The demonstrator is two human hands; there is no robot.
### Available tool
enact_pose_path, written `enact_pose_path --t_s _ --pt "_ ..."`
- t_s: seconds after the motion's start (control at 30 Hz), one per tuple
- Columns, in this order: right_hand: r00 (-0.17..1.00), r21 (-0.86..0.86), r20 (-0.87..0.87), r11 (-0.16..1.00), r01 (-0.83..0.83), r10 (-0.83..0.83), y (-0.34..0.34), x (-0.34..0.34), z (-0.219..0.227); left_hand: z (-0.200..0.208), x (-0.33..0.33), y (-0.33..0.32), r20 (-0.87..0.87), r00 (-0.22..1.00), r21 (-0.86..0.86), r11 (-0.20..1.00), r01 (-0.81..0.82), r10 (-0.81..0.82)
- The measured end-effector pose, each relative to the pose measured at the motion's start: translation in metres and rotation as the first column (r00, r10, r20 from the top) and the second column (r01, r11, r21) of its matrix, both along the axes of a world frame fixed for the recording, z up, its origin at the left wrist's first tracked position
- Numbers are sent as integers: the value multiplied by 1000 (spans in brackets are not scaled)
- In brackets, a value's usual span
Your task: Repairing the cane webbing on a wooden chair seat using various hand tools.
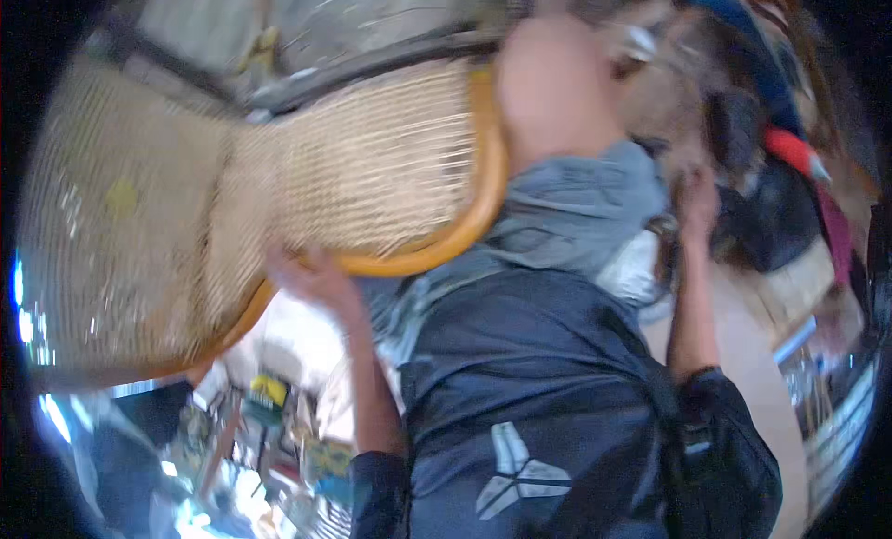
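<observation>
In the head view, grasping the curved orange rim (487,172) of a woven cane panel (372,158) with the left hand (321,281), with fingers bent over its lower edge. Tilted out to the left, just beside the bare knee (557,93) and the grey shorts (581,204). Reaching the right hand (697,200) out near a white bundle (632,269) and a black item (771,223); too blurred to tell whether clenched, released or grasping anything. Wearing a dark shirt (548,390).
</observation>
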State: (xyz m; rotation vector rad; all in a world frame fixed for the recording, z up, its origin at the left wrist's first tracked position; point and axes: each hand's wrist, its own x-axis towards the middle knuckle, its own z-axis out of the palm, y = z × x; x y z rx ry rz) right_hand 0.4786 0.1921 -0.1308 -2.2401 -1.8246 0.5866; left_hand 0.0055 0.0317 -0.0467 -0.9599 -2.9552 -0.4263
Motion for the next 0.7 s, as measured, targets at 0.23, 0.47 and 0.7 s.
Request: enact_pose_path --t_s 0.23,0.47,0.7 --pt "942 -184 320 982 -46 104 11 28 -25 4 39 -16 295 916 172 928 -330 271" --pt "983 63 185 998 -20 8 35 19 17 9 59 3 978 191 208 425 -881 -83" --pt "953 333 214 902 -277 214 135 -58 123 0 69 14 961 158 230 341 -912 -226"
